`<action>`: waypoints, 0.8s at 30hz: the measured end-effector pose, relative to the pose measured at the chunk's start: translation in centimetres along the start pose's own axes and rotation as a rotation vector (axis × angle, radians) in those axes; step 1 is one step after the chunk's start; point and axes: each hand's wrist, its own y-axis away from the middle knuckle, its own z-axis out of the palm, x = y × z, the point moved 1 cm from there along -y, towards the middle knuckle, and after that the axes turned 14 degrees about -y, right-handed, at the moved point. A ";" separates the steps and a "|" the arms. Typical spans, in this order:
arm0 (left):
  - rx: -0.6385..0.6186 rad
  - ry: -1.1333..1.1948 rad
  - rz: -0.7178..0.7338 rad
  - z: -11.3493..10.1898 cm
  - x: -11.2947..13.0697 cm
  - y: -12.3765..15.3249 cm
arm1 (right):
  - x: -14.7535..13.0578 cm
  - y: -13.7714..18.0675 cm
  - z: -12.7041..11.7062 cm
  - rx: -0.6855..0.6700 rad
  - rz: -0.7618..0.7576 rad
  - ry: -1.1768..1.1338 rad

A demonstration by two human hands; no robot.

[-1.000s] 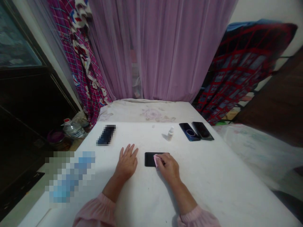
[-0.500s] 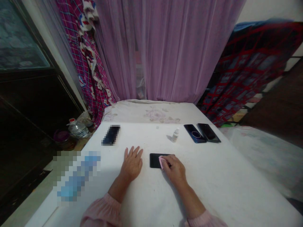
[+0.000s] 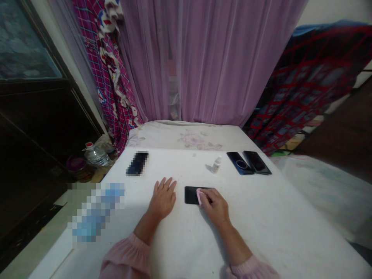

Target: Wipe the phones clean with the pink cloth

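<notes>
A black phone point(image 3: 191, 195) lies flat on the white table, its right part covered by my right hand point(image 3: 215, 205). Pinched in that hand's fingers, a small pink cloth point(image 3: 199, 195) presses on the phone's dark face. My left hand point(image 3: 163, 199) rests palm down on the table to the left of the phone, holding nothing, with its fingers spread. Beyond the right hand stands a small white bottle point(image 3: 216, 165), upright.
Two dark phones, a blue one with a ring point(image 3: 240, 163) and a black one point(image 3: 257, 162), lie at the far right. A blurred dark object point(image 3: 137, 163) and a blurred blue one point(image 3: 99, 213) lie at left. Purple curtains point(image 3: 215, 62) hang behind the table point(image 3: 180, 248).
The view has shifted slightly. My right hand keeps the pink cloth on the phone with hardly any movement, and my left hand stays flat on the table.
</notes>
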 end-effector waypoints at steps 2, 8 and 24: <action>0.013 0.009 0.004 0.1 -0.1 0.0 | -0.4 -0.1 -0.3 0.042 -0.062 -0.028; 0.023 0.048 0.017 0.3 -0.3 0.0 | -0.9 -0.2 -0.7 0.140 -0.124 -0.103; 0.009 0.072 0.030 0.2 -0.5 0.1 | -1.7 0.3 -0.4 0.031 -0.221 0.232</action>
